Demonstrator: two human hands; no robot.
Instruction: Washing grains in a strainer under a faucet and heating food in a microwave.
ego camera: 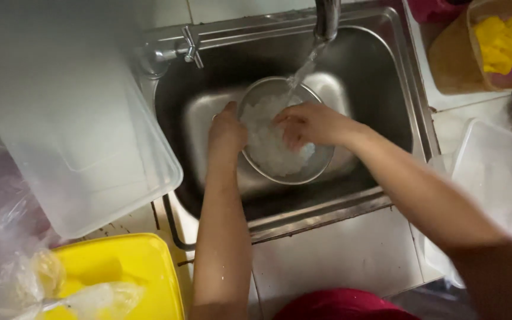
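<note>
In the steel sink (380, 71), under the running tap (327, 18), the left hand (226, 133) grips the metal bowl (321, 169)'s rim while the right hand (306, 124), fingers loosely curled, stirs white grains (268, 148); rinsing seems underway, calling for a steady bowl.

Both of the person's bare forearms reach forward and away from the body, converging toward the middle of the view. The left arm runs almost straight up from the lower edge, the wrist in line with the forearm, a few wet drops showing on the skin near the elbow. The left hand (227, 131) is curled, back of the hand up, thumb pointing away, fingers hidden beneath it. The right arm enters from the lower right corner and crosses on a diagonal, elbow bent. The right hand (308, 123) is palm down, its fingers (292, 137) bent loosely downward and slightly spread.
</note>
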